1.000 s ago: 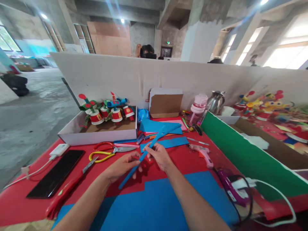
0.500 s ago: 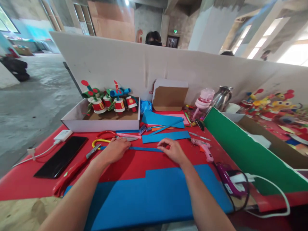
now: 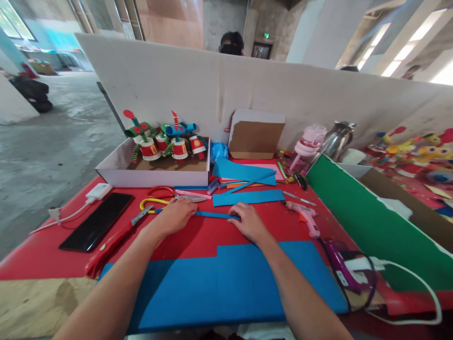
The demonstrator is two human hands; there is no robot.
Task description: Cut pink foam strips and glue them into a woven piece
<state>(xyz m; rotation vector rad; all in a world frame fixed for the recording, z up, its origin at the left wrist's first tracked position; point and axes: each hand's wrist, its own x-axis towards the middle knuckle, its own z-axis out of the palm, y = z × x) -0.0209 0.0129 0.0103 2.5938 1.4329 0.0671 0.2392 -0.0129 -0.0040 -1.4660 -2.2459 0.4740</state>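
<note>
Blue strip (image 3: 214, 215): is lying flat across the red tabletop (image 3: 198, 238), at the centre of the frame;
Left hand (image 3: 177, 215): is resting palm down over the strip's left part; whether it is pinching, I cannot tell;
Right hand (image 3: 248, 222): is sitting curled at the strip's right end, apart from the left hand; its grip is not showing clearly;
Pressure: light, even holding is probably suiting thin, paper-like stock; uneven pulling is likely risking a crease;
Scissors (image 3: 193, 199): are lying just beside the left fingers, so careful placing is mattering

A slim blue strip (image 3: 214, 215) lies across red tabletop (image 3: 194, 238).
</note>
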